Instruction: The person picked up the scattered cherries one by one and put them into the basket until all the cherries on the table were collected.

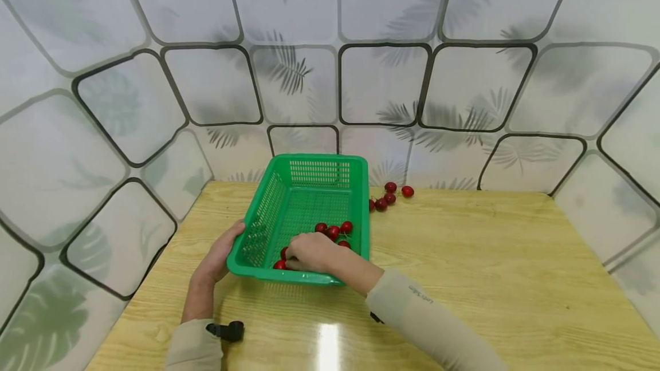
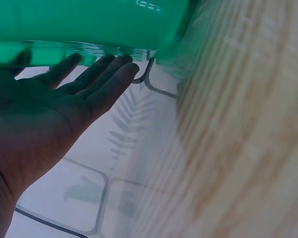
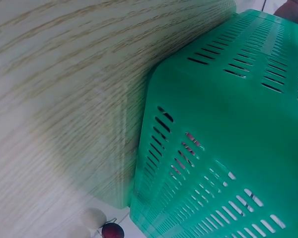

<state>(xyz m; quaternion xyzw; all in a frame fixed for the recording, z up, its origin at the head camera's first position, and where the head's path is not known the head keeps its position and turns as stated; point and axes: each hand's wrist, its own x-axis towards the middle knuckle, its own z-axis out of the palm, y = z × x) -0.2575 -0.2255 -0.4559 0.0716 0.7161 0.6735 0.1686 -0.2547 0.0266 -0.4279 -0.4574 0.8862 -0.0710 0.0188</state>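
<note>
- I am watching the right hand [image 1: 313, 252] working low inside the green basket [image 1: 364, 205], its knuckles up and its fingers bending down; the basket wall and the hand itself are hiding the fingertips, so I cannot tell whether they are pinching a cherry.
- Two cherries [image 1: 280, 265] are sitting just beside those fingers, to their left, and a cluster of cherries [image 1: 333, 232] is lying just beyond the knuckles. I am favouring light fingertip contact here, since round fruit could be rolling away or bruising under a squeeze.
- Thin stems [image 1: 344, 236] are showing among the cluster beyond the right hand; I am minding that they could be snagging on one another or in the slots.
- The left hand [image 1: 222, 253] is touching the basket's left side, its fingers straight and spread rather than wrapping round; I am wanting gentle, even support there, so the basket is not sliding or tipping.
- The right forearm [image 1: 358, 271] is crossing above the near rim; I am wanting no weight bearing down there.
- More cherries [image 1: 389, 198] are lying on the worktop [image 1: 464, 256], beyond the right hand and outside the basket.
</note>
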